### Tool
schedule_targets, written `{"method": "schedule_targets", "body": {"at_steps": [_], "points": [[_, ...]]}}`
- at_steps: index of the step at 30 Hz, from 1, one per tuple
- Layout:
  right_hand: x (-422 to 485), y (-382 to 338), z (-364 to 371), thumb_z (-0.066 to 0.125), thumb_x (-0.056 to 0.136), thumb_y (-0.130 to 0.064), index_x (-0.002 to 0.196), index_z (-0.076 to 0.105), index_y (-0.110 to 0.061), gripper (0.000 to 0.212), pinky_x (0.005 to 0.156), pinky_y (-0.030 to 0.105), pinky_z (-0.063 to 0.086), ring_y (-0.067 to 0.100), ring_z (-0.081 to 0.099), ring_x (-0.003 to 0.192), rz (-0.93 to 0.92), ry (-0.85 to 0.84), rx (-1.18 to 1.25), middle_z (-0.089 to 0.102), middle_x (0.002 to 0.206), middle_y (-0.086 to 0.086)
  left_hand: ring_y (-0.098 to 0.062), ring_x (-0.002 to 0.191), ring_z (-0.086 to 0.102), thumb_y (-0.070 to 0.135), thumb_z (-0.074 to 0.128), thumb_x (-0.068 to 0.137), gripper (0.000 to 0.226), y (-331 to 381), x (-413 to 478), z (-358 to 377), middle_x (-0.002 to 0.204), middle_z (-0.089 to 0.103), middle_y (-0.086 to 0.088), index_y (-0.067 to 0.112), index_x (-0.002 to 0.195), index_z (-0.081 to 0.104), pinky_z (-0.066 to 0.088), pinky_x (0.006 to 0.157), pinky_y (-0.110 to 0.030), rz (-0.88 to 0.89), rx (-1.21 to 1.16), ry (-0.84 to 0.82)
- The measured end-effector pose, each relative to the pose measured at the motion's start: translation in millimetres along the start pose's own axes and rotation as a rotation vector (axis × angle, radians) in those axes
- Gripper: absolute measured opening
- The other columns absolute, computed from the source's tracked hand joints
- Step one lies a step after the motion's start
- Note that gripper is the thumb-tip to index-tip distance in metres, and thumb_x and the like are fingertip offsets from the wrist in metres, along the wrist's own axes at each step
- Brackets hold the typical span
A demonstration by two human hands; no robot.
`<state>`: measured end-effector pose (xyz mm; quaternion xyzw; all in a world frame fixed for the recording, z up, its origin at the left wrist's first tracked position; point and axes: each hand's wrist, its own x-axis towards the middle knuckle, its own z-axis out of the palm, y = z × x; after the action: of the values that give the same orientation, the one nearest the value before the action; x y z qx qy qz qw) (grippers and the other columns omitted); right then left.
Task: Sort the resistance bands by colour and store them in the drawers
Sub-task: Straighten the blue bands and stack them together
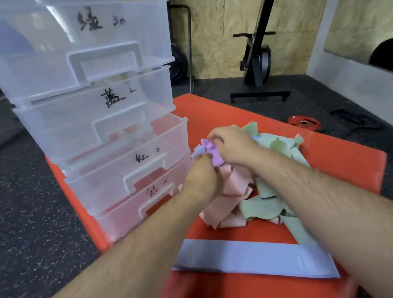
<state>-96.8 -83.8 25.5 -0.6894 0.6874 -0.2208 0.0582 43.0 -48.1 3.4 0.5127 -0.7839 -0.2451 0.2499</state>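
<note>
A heap of resistance bands lies on the orange mat (344, 164): pink bands (227, 194) at the left, green bands (268, 204) at the right. A flat blue-grey band (252, 257) lies apart, near me. Both hands meet at the far left top of the heap. My left hand (201, 175) and my right hand (233, 144) both pinch a crumpled purple band (212, 153), with a scrap of blue-grey band beside it. The clear drawer stack (103, 115) stands left of the heap, each drawer marked in black ink.
The drawers stick out a little, the lower ones further toward me; pink shows through the bottom one. Dark speckled floor surrounds the mat. A red weight plate (304, 122) lies beyond the mat at the right. A black exercise machine (258, 68) stands by the plywood wall.
</note>
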Motion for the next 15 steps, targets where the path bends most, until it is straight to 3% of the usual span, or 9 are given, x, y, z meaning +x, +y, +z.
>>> {"method": "schedule_targets", "body": {"at_steps": [2, 4, 6, 8, 11, 13, 15], "points": [[34, 0, 10, 0.043, 0.091, -0.010, 0.125, 0.066, -0.032, 0.047, 0.097, 0.036, 0.043, 0.026, 0.050, 0.120, -0.018, -0.110, -0.101, 0.066, 0.122, -0.004, -0.032, 0.122, 0.051, 0.017, 0.051, 0.097, 0.037, -4, 4, 6, 0.134, 0.052, -0.016, 0.004, 0.131, 0.051, 0.042, 0.098, -0.035, 0.021, 0.030, -0.006], [63, 2, 26, 0.046, 0.086, -0.024, 0.131, 0.060, -0.041, 0.050, 0.094, 0.036, 0.039, 0.027, 0.049, 0.120, -0.015, -0.233, -0.183, 0.060, 0.125, -0.004, -0.030, 0.116, 0.054, 0.019, 0.050, 0.095, 0.035, -6, 10, 15, 0.127, 0.055, -0.013, 0.007, 0.128, 0.054, 0.043, 0.093, -0.033, 0.017, 0.040, 0.009], [84, 4, 42, 0.046, 0.076, -0.040, 0.130, 0.054, -0.053, 0.056, 0.092, 0.038, 0.038, 0.029, 0.047, 0.114, -0.009, -0.346, -0.276, 0.056, 0.126, -0.001, -0.024, 0.110, 0.057, 0.025, 0.048, 0.093, 0.035, -8, 15, 20, 0.118, 0.058, -0.007, 0.013, 0.125, 0.055, 0.041, 0.086, -0.029, 0.017, 0.062, 0.034], [97, 9, 54, 0.052, 0.081, -0.040, 0.123, 0.058, -0.055, 0.045, 0.094, 0.040, 0.039, 0.029, 0.042, 0.110, -0.021, -0.437, -0.379, 0.052, 0.118, 0.001, -0.024, 0.105, 0.059, 0.026, 0.051, 0.094, 0.031, -8, 16, 20, 0.113, 0.061, -0.008, 0.010, 0.119, 0.058, 0.043, 0.085, -0.031, 0.041, 0.059, 0.067], [99, 11, 54, 0.058, 0.083, -0.038, 0.092, 0.067, -0.047, 0.016, 0.094, 0.041, 0.044, 0.028, 0.039, 0.101, 0.002, -0.339, -0.334, 0.049, 0.108, 0.001, -0.029, 0.109, 0.055, 0.021, 0.052, 0.096, 0.029, -4, 11, 12, 0.119, 0.057, -0.013, 0.005, 0.120, 0.057, 0.044, 0.090, -0.036, 0.100, 0.060, 0.078], [95, 15, 49, 0.049, 0.081, -0.035, 0.083, 0.065, -0.040, 0.017, 0.089, 0.041, 0.042, 0.028, 0.044, 0.099, -0.022, -0.233, -0.246, 0.057, 0.105, 0.000, -0.031, 0.107, 0.055, 0.020, 0.047, 0.096, 0.023, -3, 10, 10, 0.116, 0.057, -0.015, 0.006, 0.112, 0.056, 0.042, 0.086, -0.035, 0.094, 0.069, 0.051], [87, 14, 30, 0.046, 0.082, -0.024, 0.087, 0.067, -0.035, 0.024, 0.084, 0.037, 0.040, 0.028, 0.052, 0.100, -0.049, -0.098, -0.141, 0.065, 0.102, 0.000, -0.032, 0.099, 0.054, 0.016, 0.045, 0.093, 0.013, 0, 9, 5, 0.107, 0.057, -0.017, 0.007, 0.097, 0.053, 0.038, 0.078, -0.036, 0.090, 0.070, 0.040]]}}
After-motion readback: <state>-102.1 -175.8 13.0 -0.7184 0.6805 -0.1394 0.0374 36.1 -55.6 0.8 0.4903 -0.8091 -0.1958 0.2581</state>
